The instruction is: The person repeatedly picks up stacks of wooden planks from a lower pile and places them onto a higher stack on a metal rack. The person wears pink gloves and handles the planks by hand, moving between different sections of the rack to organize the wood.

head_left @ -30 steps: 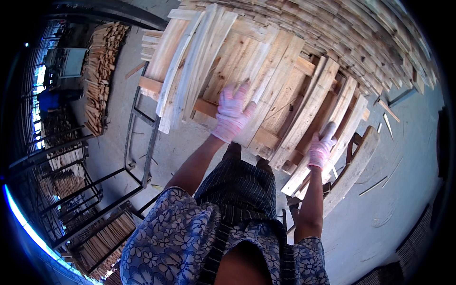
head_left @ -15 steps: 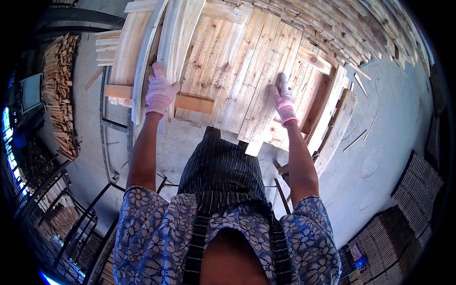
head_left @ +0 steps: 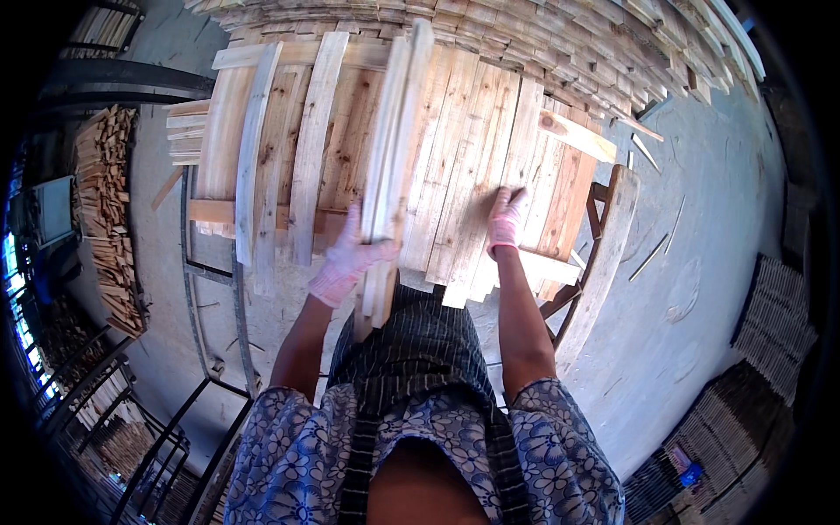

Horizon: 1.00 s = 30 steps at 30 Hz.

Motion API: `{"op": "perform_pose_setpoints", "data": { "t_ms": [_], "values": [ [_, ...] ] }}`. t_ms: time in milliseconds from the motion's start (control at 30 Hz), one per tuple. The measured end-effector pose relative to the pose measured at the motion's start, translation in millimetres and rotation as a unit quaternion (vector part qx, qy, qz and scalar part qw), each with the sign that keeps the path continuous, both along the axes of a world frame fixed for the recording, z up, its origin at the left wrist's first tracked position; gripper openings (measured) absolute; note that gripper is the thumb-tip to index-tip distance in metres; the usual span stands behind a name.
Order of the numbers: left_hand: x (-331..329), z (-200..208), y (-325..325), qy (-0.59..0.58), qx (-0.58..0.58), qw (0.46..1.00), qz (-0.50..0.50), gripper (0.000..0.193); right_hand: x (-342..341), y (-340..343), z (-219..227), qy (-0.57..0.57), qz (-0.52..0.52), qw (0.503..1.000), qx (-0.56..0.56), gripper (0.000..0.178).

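My left hand (head_left: pixel 350 262), in a pink-and-white knit glove, grips a small bundle of narrow wooden boards (head_left: pixel 389 166). The bundle stretches away from me, its near end close to my apron. Under and beside it lie planks (head_left: pixel 451 175) set side by side on crosspieces. My right hand (head_left: pixel 507 220), in a matching glove, rests on the planks to the right with fingers apart and holds nothing. Left of the bundle, a pale board (head_left: pixel 318 149) and a greyish board (head_left: pixel 256 157) lie over wider planks. The bundle hides part of the planks beneath.
Stacked lumber (head_left: pixel 560 44) runs along the far side. A wooden trestle beam (head_left: pixel 604 262) stands at the right, with loose sticks (head_left: pixel 647 259) on the floor beyond. At the left are a metal frame (head_left: pixel 210 273) and a long pile of wood offcuts (head_left: pixel 114 219).
My left hand has moved right and nearer to me, carrying the bundle of boards off the left side. My right hand has slid slightly left and nearer along the planks.
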<state>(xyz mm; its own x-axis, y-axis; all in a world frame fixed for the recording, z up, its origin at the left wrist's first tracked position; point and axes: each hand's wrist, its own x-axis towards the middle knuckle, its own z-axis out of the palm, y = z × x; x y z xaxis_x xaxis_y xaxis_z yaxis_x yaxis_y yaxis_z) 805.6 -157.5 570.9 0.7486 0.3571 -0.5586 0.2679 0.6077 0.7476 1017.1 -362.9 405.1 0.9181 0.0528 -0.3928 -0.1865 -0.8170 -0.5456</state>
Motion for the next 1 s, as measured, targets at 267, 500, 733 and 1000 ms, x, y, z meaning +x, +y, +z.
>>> {"op": "perform_pose_setpoints", "data": {
  "t_ms": [267,500,733,1000],
  "values": [
    [92,-58,-104,-0.034,-0.141,0.985,-0.098,0.103,44,-40,78,0.121,-0.019,0.949,0.29,0.083],
    [163,-86,-170,0.09,0.338,0.823,-0.448,0.104,78,-73,101,0.15,0.058,0.967,0.196,0.111],
    [60,-73,-104,0.148,0.279,0.913,-0.258,0.082,71,-92,44,-0.02,0.129,0.988,-0.087,0.1],
    [-49,-100,-179,0.307,0.239,0.85,-0.355,0.072,54,-60,41,0.01,0.081,0.988,-0.133,0.099]
  ]
}}
